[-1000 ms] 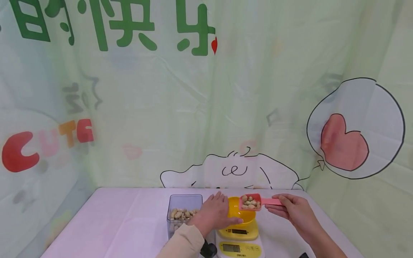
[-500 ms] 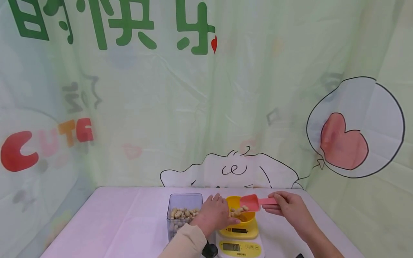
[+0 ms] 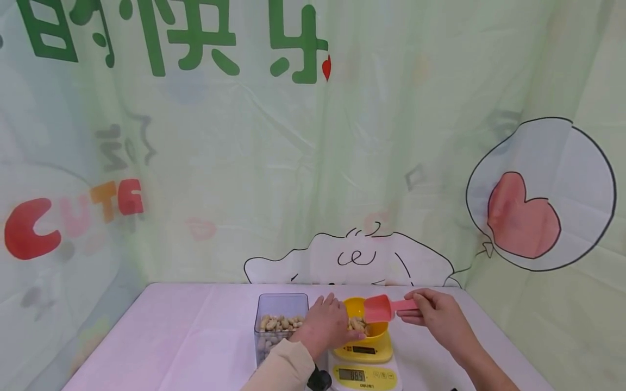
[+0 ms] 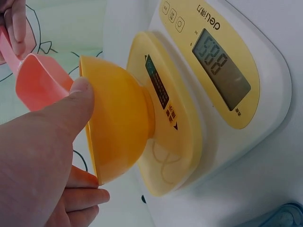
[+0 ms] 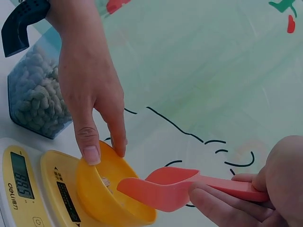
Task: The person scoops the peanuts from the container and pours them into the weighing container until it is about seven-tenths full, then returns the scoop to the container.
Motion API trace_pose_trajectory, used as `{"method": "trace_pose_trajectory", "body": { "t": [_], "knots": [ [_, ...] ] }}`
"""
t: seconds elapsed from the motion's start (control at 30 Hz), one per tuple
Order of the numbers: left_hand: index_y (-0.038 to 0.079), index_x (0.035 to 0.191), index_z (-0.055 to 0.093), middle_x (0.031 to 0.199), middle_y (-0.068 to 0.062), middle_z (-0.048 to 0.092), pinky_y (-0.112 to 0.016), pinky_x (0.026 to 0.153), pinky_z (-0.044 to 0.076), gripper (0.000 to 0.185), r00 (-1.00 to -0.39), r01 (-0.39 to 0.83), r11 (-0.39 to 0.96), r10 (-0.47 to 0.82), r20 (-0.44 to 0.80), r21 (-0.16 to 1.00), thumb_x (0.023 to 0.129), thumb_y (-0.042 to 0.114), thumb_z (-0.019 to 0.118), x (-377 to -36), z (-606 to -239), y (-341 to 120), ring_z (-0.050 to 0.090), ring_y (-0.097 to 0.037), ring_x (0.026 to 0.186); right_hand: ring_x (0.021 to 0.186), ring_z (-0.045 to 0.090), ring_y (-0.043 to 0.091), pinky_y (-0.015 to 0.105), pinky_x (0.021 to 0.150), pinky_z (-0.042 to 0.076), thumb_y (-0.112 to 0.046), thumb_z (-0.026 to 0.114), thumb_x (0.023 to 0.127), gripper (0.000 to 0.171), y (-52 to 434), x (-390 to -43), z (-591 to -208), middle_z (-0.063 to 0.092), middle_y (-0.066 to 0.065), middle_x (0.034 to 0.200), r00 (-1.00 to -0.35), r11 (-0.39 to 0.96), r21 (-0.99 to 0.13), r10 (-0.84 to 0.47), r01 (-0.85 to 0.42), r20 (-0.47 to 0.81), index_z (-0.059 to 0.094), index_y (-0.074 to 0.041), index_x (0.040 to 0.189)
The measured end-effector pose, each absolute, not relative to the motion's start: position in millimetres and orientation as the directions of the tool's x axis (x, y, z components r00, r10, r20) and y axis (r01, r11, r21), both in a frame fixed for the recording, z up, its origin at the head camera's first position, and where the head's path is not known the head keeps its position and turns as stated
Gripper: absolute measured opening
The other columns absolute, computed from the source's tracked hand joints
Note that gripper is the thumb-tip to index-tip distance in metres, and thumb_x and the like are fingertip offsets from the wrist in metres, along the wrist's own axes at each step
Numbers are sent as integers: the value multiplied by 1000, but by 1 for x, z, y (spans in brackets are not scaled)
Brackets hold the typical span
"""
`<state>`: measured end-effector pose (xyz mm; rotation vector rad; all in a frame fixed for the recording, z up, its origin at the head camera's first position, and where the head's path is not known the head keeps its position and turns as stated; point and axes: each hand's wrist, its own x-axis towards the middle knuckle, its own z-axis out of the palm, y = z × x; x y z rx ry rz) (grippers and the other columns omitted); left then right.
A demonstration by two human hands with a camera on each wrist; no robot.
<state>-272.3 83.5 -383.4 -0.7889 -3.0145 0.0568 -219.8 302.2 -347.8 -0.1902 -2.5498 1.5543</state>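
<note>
On my feed the kitchen scale (image 4: pixel 227 85) carries the brand "deli" beside its display (image 4: pixel 221 70), printed in grey on the yellow panel. The display digits look like "885" in the right wrist view (image 5: pixel 22 175), though I cannot be sure of every digit. The backdrop curtain (image 3: pixel 313 163) bears large green Chinese characters (image 3: pixel 195 32) along the top, cut off by the frame; I read "快乐" among them. At left, red and orange letters spell "CUTE" (image 3: pixel 73 217).
</note>
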Motion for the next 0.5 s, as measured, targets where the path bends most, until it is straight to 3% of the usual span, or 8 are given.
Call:
{"method": "trace_pose_trajectory", "body": {
  "t": [0.3,0.5],
  "knots": [
    [13,143,53,149,-1,52,-37,121,33,86,-866,498,865,499,16,-64,86,77,48,-272,-384,83,41,-18,145,87,74,21,30,73,62,-9,40,107,31,301,-219,-347,71,23,106,-982,443,-896,182,30,57,54,12,125],
    [12,146,49,152,-2,49,-39,121,32,86,-861,507,862,507,36,-17,86,75,51,-272,-379,81,38,-20,146,89,75,23,31,75,62,-11,39,107,33,304,-219,-347,72,22,106,-983,393,-920,174,7,67,52,13,127]
  ]
}}
